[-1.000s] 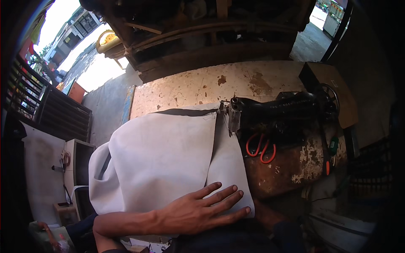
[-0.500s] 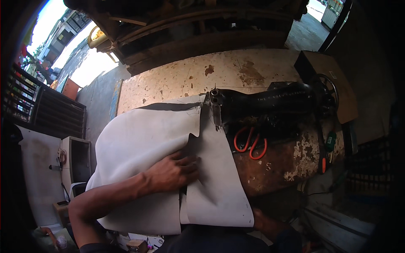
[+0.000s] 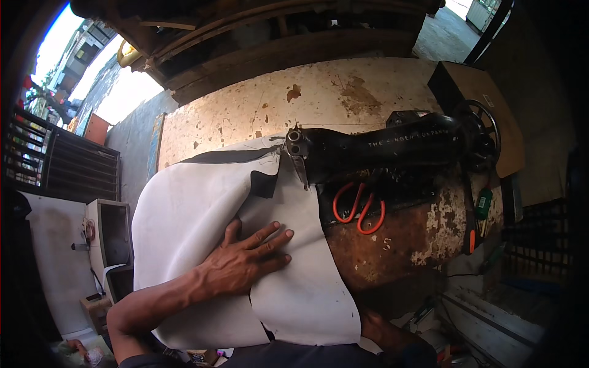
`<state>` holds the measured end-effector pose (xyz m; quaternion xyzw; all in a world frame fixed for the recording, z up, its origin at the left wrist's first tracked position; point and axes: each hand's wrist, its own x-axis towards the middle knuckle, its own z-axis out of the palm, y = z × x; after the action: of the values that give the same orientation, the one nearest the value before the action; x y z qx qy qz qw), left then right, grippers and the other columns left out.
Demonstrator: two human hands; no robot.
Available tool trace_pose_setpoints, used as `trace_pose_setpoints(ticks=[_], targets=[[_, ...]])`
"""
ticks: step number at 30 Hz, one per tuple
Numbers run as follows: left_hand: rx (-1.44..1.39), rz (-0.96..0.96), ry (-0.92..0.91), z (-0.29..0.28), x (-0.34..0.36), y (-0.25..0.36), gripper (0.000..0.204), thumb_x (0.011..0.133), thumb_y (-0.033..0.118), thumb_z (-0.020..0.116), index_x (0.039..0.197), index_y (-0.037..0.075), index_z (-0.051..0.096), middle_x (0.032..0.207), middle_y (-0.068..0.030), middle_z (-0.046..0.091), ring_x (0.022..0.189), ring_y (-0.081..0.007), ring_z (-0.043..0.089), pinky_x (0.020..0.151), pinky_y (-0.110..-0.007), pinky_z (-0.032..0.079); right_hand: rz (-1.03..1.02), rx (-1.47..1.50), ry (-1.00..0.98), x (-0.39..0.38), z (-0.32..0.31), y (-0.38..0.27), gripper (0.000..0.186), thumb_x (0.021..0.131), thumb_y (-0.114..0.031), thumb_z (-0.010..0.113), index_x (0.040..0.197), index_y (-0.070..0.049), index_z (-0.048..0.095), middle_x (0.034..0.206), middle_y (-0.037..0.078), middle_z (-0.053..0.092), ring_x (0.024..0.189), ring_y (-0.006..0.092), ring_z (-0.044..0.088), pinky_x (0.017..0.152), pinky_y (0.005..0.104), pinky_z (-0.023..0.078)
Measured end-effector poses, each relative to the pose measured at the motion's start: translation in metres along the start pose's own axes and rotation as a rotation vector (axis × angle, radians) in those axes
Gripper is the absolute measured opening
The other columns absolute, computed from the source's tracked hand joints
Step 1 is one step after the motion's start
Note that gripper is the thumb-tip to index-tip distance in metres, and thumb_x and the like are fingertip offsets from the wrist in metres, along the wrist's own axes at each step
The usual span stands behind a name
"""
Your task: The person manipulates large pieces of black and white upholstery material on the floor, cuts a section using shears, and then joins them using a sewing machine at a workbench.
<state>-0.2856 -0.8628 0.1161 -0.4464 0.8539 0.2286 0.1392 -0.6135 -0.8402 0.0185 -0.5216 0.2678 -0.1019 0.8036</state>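
Observation:
A large sheet of white, leather-like material with a dark reverse drapes over the near side of the worktable. My left hand lies on it, fingers spread and pressed flat. Just beyond the fingertips, one corner of the sheet curls up and shows its black side. The far part of the sheet reaches the needle end of a black sewing machine. At the lower right, my right hand is at the sheet's near edge; its fingers are hidden behind the material.
Scissors with red-orange handles lie beside the machine's base. A green bottle and an orange-tipped tool are at the table's right end. A cardboard box stands behind the handwheel. The worn tabletop extends beyond the machine.
My left hand has gone from curled fingers to spread flat on the sheet. The sheet's corner now folds back further, showing more black. The head view has shifted slightly.

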Motion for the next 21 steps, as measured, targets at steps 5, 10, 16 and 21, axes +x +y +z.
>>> trace_pose_setpoints(ticks=[5, 10, 16, 21], targets=[[-0.162, 0.053, -0.124, 0.004, -0.014, -0.008, 0.055, 0.092, 0.018, 0.057, 0.147, 0.022, 0.058, 0.172, -0.0021, 0.032, 0.16, -0.0233, 0.024, 0.109, -0.082, 0.022, 0.087, 0.21, -0.001, 0.003, 0.011, 0.03, 0.067, 0.096, -0.025, 0.07, 0.151, 0.0, 0.042, 0.148, 0.019, 0.054, 0.135, 0.0307, 0.055, 0.118, 0.0432, 0.041], [-0.332, 0.081, -0.091, -0.009, -0.016, -0.017, 0.06, 0.086, 0.016, 0.065, 0.146, 0.018, 0.058, 0.165, -0.0061, 0.044, 0.156, -0.0268, 0.033, 0.118, -0.063, 0.039, 0.168, 0.332, 0.032, -0.002, 0.018, 0.041, 0.069, 0.098, -0.025, 0.069, 0.154, 0.0, 0.038, 0.151, 0.019, 0.051, 0.139, 0.0285, 0.053, 0.118, 0.0413, 0.041], [-0.211, 0.069, -0.127, -0.025, -0.016, -0.013, 0.064, 0.08, 0.012, 0.069, 0.143, 0.019, 0.061, 0.163, -0.0048, 0.047, 0.153, -0.0257, 0.039, 0.116, -0.051, 0.045, -0.341, -0.231, -0.075, 0.008, -0.014, 0.024, 0.061, 0.089, -0.02, 0.074, 0.14, 0.004, 0.053, 0.142, 0.022, 0.059, 0.133, 0.0359, 0.057, 0.113, 0.0443, 0.046], [-0.311, 0.084, -0.075, -0.022, -0.02, -0.016, 0.07, 0.075, 0.014, 0.076, 0.143, 0.021, 0.062, 0.162, -0.0026, 0.048, 0.152, -0.0249, 0.041, 0.118, -0.049, 0.042, -0.594, -0.922, 0.254, 0.018, -0.027, -0.042, 0.039, 0.081, -0.015, 0.077, 0.115, 0.001, 0.07, 0.124, 0.021, 0.068, 0.118, 0.0401, 0.065, 0.102, 0.0501, 0.052]])
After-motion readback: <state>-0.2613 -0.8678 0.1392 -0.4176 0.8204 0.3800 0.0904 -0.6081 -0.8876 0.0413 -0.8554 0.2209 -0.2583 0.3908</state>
